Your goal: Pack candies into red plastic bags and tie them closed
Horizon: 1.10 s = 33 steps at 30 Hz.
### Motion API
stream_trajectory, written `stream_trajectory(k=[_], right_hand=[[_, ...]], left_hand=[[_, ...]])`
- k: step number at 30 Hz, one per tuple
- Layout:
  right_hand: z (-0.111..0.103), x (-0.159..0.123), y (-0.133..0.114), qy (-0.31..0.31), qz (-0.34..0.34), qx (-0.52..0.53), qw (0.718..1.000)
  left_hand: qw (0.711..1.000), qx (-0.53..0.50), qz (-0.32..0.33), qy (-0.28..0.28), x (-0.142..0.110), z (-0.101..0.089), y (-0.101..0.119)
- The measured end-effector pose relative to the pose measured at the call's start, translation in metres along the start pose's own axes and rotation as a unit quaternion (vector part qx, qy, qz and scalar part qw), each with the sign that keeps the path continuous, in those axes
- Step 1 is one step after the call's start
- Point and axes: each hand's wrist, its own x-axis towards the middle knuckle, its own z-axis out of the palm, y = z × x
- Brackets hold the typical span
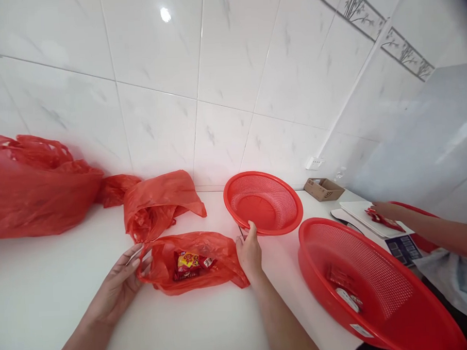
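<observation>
A red plastic bag (221,248) lies on the white table with its mouth spread between my two hands. Inside it are small snack packets (189,262), red with yellow printing. My left hand (124,278) pinches the bag's left edge between thumb and fingers. At the bag's right end is my right hand (250,254), fingers curled at its edge and thumb pointing up. A thin dark item, too small to name, shows by these fingertips. Just beyond stands a round red mesh basket (264,207), with my right thumb close to its rim.
More red plastic bags (36,189) line the wall at left. On the right, a larger red basket (362,283) holds red packets and a white object. Behind stands a small cardboard box (323,189). A co-worker's arm (432,223) reaches over a white board with a red packet.
</observation>
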Motion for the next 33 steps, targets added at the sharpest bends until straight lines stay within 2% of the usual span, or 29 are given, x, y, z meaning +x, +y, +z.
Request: stream_trajectory(k=[5, 10, 13, 16, 20, 23, 26, 28, 31, 33], right_hand=[[-0.001, 0.019, -0.001, 0.038, 0.012, 0.013, 0.999], [-0.016, 0.055, 0.007, 0.094, 0.094, 0.037, 0.99], [-0.024, 0.059, 0.017, 0.101, 0.123, 0.063, 0.985], [-0.028, 0.04, 0.024, 0.061, 0.106, 0.125, 0.985], [-0.037, 0.001, 0.019, -0.042, 0.064, 0.206, 0.976], [-0.049, -0.026, 0.004, -0.088, -0.015, 0.213, 0.973], [-0.057, -0.047, -0.01, -0.106, -0.081, 0.168, 0.977], [-0.057, -0.053, -0.016, -0.105, -0.075, 0.105, 0.986], [-0.058, -0.046, -0.021, -0.141, -0.01, 0.023, 0.99], [-0.066, -0.033, -0.024, -0.18, 0.028, 0.05, 0.982]], left_hand=[[1.0, 0.003, 0.005, -0.008, 0.002, -0.003, -0.002], [1.0, -0.002, 0.003, -0.013, 0.006, -0.009, -0.005], [0.999, -0.018, 0.007, -0.029, 0.005, -0.009, -0.007], [0.998, -0.032, 0.005, -0.045, 0.002, -0.006, -0.007], [0.997, -0.032, 0.008, -0.065, -0.001, -0.001, -0.006], [0.997, -0.026, 0.01, -0.07, -0.004, 0.002, -0.005], [0.998, -0.019, 0.009, -0.063, -0.006, 0.008, -0.002], [0.999, -0.007, 0.007, -0.052, -0.006, 0.016, 0.002], [0.999, 0.026, 0.008, -0.041, -0.005, 0.039, 0.017], [0.997, 0.052, 0.033, -0.05, -0.006, 0.061, 0.036]])
